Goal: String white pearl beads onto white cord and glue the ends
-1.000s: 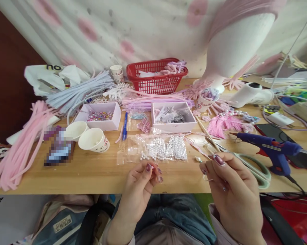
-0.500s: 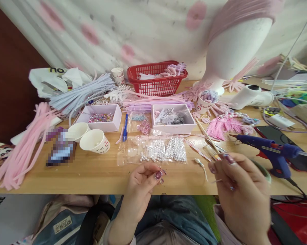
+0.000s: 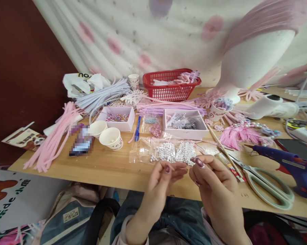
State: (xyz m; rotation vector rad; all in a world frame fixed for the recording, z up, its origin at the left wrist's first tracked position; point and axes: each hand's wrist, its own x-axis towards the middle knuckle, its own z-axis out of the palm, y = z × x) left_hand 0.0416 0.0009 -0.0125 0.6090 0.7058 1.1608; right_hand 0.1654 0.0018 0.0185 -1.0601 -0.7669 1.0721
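My left hand (image 3: 159,185) is over the table's front edge, its fingers stretched toward the other hand and the thumb apart from them; I see nothing held in it. Close by on its right, my right hand (image 3: 217,190) is closed, thumb pressed on the forefinger. What it pinches is too small or hidden to make out. Just beyond both hands lie clear bags of white pearl beads (image 3: 185,153). Green-handled scissors (image 3: 268,187) and a thin wooden stick (image 3: 223,144) are to the right of my right hand.
A blue glue gun (image 3: 283,160) lies at the right. Paper cups (image 3: 111,139), a bead box (image 3: 128,124), a second white box (image 3: 185,133) and a red basket (image 3: 168,92) stand behind. Pink pipe cleaners (image 3: 51,139) lie left. A white mannequin head (image 3: 247,58) rises at the back.
My hands have come closer together, and the left fingers have straightened. The white bead on a cord beside my right hand is out of sight. The view has turned left, and the scissors now show.
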